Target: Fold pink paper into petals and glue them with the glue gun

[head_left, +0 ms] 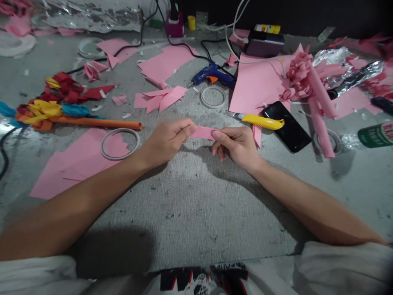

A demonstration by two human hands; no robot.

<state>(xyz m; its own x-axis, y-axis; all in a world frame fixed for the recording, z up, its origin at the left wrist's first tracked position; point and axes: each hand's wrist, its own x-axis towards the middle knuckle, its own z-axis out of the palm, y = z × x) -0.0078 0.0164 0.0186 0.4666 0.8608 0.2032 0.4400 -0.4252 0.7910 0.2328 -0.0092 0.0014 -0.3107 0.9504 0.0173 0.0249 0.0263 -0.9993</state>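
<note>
A short strip of pink paper (202,132) is stretched level between my two hands, a little above the grey table (196,205). My left hand (167,137) pinches its left end between thumb and fingers. At the other end, my right hand (238,143) grips it with the thumb on top, the lower fingers curled beneath. Just beyond my right hand lie a yellow box cutter (260,121) and a black phone (287,127). Cut pink paper pieces (162,98) rest past my left hand.
A blue glue gun (211,73) and a tape roll (213,96) lie ahead. Another tape roll (120,144) sits on pink sheets by my left forearm. Paper flowers with an orange stem (101,121) are at left. Pink paper flowers (302,67) and a green can (374,135) are at right.
</note>
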